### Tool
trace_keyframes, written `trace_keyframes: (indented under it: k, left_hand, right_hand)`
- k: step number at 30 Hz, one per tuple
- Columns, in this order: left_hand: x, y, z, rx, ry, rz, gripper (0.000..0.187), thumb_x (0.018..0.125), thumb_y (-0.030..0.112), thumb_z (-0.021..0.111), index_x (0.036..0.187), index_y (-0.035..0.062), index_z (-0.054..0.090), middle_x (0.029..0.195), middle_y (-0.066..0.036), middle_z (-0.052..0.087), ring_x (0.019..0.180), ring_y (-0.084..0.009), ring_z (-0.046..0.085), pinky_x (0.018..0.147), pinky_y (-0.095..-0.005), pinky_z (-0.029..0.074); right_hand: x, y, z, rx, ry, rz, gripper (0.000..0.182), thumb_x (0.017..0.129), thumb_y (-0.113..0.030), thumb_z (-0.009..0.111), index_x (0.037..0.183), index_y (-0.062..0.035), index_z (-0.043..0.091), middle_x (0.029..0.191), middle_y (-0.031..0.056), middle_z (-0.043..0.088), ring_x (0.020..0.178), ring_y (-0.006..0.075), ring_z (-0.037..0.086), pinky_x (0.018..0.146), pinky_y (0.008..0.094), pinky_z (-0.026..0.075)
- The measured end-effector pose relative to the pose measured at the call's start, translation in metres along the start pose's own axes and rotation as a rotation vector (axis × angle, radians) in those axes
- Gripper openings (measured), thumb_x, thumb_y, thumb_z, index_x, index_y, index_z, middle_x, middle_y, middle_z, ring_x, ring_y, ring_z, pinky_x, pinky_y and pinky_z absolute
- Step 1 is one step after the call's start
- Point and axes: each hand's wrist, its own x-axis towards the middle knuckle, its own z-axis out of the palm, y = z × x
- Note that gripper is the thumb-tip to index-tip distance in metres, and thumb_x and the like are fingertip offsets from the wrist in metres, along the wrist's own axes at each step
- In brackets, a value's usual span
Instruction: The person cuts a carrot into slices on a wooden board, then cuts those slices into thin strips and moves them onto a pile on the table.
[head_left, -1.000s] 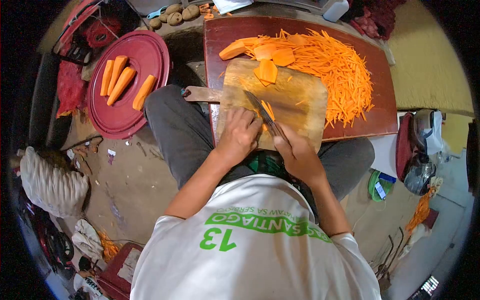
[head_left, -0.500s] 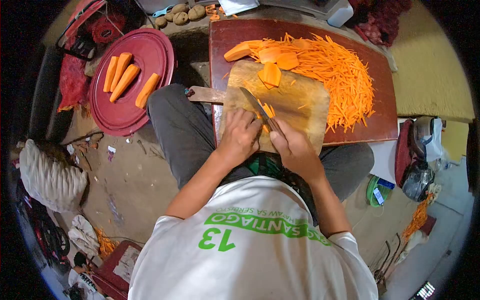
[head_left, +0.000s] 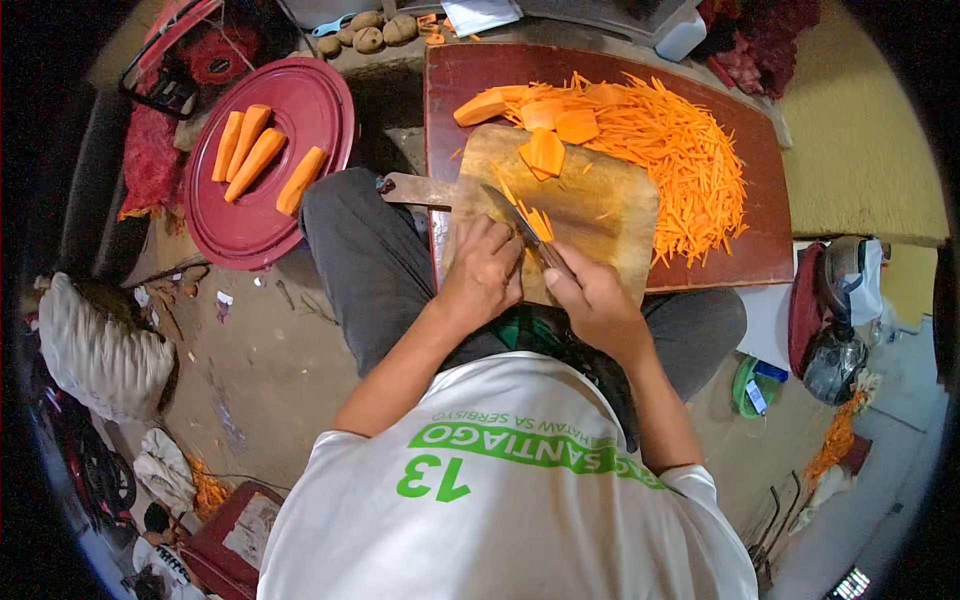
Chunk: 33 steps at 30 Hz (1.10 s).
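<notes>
My right hand [head_left: 600, 300] is wrapped round the handle of a kitchen knife [head_left: 512, 207], its blade slanting to the upper left over the wooden cutting board [head_left: 605, 200]. Fresh carrot strips [head_left: 540, 224] lie along the blade's right side. My left hand [head_left: 484, 262] is closed, its fingers curled down on the board just left of the blade, mostly hiding the carrot slice under them. Flat carrot slices [head_left: 546, 152] lie at the board's top edge. Beyond the board is a big heap of shredded carrot [head_left: 690, 170], with a cut carrot [head_left: 485, 105] at its left end.
The board rests on a dark red table [head_left: 450, 80] in front of me. To the left, several peeled carrots [head_left: 256, 165] lie on a round red lid [head_left: 325, 110]. Potatoes [head_left: 368, 39] sit beyond it. A white sack [head_left: 105, 350] stands on the floor at the left.
The knife and right hand have shifted very slightly, and more carrot strips now lie against the blade. My left hand stays nearly in place. The whole view has shifted a little.
</notes>
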Motion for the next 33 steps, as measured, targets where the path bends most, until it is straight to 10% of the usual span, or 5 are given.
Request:
trace_keyframes:
  k: [10,20,25,33]
  left_hand:
    - [-0.001,0.001,0.003,0.021,0.016,-0.022,0.024,0.070,-0.001,0.076,0.094,0.0000,0.074,0.096,-0.012,0.062,0.096,-0.0355,0.058,0.086,-0.0478,0.045]
    - [0.015,-0.006,-0.004,-0.089,0.167,-0.200,0.010,0.078,-0.002,0.075,0.088,-0.0022,0.071,0.091,-0.016,0.062,0.088,-0.0398,0.059,0.083,-0.0499,0.046]
    - [0.051,-0.029,-0.013,0.165,0.088,-0.071,0.033,0.081,-0.001,0.075,0.114,0.0010,0.075,0.123,-0.015,0.068,0.115,-0.0397,0.059,0.100,-0.0484,0.047]
    - [0.050,-0.040,-0.016,0.045,-0.229,-0.102,0.030,0.078,-0.006,0.071,0.108,-0.0003,0.077,0.110,-0.019,0.068,0.108,-0.0417,0.062,0.097,-0.0480,0.052]
  right_hand:
    - [0.011,-0.018,-0.001,0.003,-0.069,0.135,0.035,0.109,-0.023,0.054,0.137,-0.0038,0.062,0.104,0.0333,0.071,0.102,0.0507,0.072,0.087,0.0514,0.056]
    - [-0.033,-0.004,-0.018,0.142,0.160,0.255,0.041,0.108,-0.025,0.060,0.138,0.0024,0.064,0.109,0.0264,0.075,0.103,0.0354,0.076,0.092,0.0403,0.057]
    - [-0.050,0.005,-0.015,0.106,0.185,0.209,0.039,0.106,-0.021,0.063,0.136,0.0039,0.065,0.110,0.0264,0.076,0.103,0.0359,0.077,0.091,0.0402,0.058]
    - [-0.077,-0.001,-0.019,0.107,0.183,0.207,0.042,0.104,-0.022,0.067,0.137,0.0044,0.064,0.109,0.0274,0.075,0.101,0.0381,0.078,0.087,0.0413,0.059]
